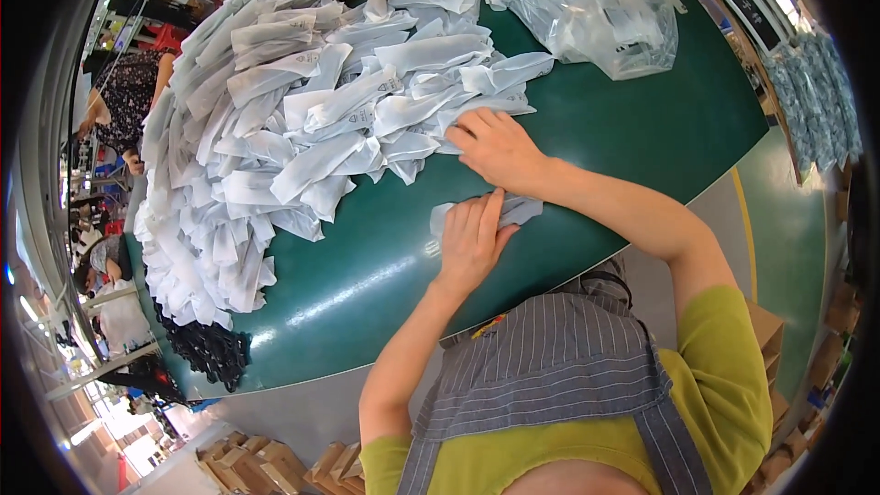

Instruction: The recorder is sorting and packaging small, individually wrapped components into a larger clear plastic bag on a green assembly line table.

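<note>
Head view, left hand [470, 240] palm down, right hand [500, 152] farther forward

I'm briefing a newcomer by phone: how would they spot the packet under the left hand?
Find the green table, then the big heap of whitish packets on it. Between heap and striped apron, the left hand rests on one packet. Unlike the others, it lies by itself, apart from the heap.

A factory workshop; white pouches [321, 110] lie heaped at ten o'clock on a worktable [632, 147]; co-workers [128, 101] appear near nine; cardboard boxes [243, 472] sit at seven; a yellow floor line [745, 231] runs at three.
</note>
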Tool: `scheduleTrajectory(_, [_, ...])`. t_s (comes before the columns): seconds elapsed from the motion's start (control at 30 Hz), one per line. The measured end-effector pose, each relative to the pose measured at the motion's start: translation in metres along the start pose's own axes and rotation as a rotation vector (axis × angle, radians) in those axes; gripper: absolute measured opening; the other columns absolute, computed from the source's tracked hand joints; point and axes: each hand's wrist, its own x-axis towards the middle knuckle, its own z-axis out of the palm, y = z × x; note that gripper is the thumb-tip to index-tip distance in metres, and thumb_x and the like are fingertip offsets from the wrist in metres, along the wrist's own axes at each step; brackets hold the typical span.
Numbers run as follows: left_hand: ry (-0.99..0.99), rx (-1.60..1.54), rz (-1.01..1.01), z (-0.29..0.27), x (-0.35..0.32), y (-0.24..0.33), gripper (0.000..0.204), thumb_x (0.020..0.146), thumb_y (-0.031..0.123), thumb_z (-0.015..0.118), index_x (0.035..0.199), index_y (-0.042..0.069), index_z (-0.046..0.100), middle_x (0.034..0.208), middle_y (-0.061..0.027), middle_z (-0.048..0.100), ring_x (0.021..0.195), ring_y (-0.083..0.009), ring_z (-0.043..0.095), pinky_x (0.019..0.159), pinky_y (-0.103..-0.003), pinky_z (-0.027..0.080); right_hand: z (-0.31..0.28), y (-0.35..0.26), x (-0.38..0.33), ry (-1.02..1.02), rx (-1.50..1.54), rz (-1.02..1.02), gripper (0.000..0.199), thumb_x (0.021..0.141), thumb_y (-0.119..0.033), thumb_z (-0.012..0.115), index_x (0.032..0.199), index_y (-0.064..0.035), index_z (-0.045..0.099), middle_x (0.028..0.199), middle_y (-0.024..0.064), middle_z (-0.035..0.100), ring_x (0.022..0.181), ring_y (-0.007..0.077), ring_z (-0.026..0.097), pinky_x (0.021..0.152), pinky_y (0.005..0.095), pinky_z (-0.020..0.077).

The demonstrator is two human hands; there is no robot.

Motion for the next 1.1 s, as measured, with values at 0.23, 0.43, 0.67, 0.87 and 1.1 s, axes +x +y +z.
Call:
scheduleTrajectory(0.23, [-0.079, 0.104, 0.003, -0.022, 0.007, 0.006, 0.047, 0.074, 0.023, 0.079, 0.114, 0.005, 0.062, 0.125, -0.0153, 0.054, 0.122, -0.0346, 0.050, 0.104, -0.051, 0.037, -0.063, 0.010, -0.030, -0.648, 0.345, 0.177, 0.022, 0.082, -0.008, 0.064, 0.104, -0.0056, 0.061, 0.106, 0.0089, 0.057, 0.103, 0.0278, 0.056, 0.085, 0.0399, 0.0473])
scheduleTrajectory(0.43, [-0.086, -0.011, 0.060, 0.000, 0.004, -0.002, 0.058, 0.069, 0.033, 0.081, 0.117, 0.009, 0.060, 0.123, -0.0148, 0.054, 0.105, -0.0333, 0.052, 0.091, -0.051, 0.040, -0.051, 0.036, -0.023, -0.117, 0.183, 0.013, 0.029, 0.081, -0.005, 0.065, 0.110, -0.0061, 0.063, 0.113, 0.0107, 0.057, 0.107, 0.0279, 0.055, 0.088, 0.0383, 0.0461])
scheduleTrajectory(0.67, [-0.103, 0.094, 0.060, -0.001, 0.025, 0.019, 0.072, 0.064, 0.040, 0.085, 0.123, 0.008, 0.058, 0.132, -0.0170, 0.051, 0.120, -0.0382, 0.048, 0.107, -0.055, 0.032, -0.092, 0.036, -0.035, -0.584, 0.404, 0.265, 0.028, 0.081, -0.003, 0.064, 0.109, -0.0082, 0.063, 0.108, 0.0098, 0.059, 0.105, 0.0284, 0.056, 0.089, 0.0389, 0.0448])
scheduleTrajectory(0.87, [-0.135, -0.039, 0.108, 0.014, 0.028, 0.007, 0.074, 0.065, 0.043, 0.083, 0.121, 0.005, 0.056, 0.128, -0.0173, 0.050, 0.116, -0.0358, 0.048, 0.101, -0.055, 0.035, -0.074, 0.075, -0.014, -0.018, 0.064, 0.089, 0.026, 0.081, -0.003, 0.064, 0.106, -0.0094, 0.062, 0.106, 0.0106, 0.059, 0.104, 0.0293, 0.056, 0.086, 0.0392, 0.0478])
scheduleTrajectory(1.1, [-0.180, -0.031, 0.012, 0.003, 0.021, 0.022, 0.091, 0.062, 0.044, 0.085, 0.135, 0.002, 0.049, 0.140, -0.0195, 0.044, 0.126, -0.0393, 0.044, 0.104, -0.055, 0.033, -0.077, 0.056, -0.048, -0.390, 0.236, 0.144, 0.032, 0.082, -0.006, 0.061, 0.114, -0.0058, 0.059, 0.101, 0.0129, 0.057, 0.096, 0.0336, 0.055, 0.083, 0.0428, 0.0490])
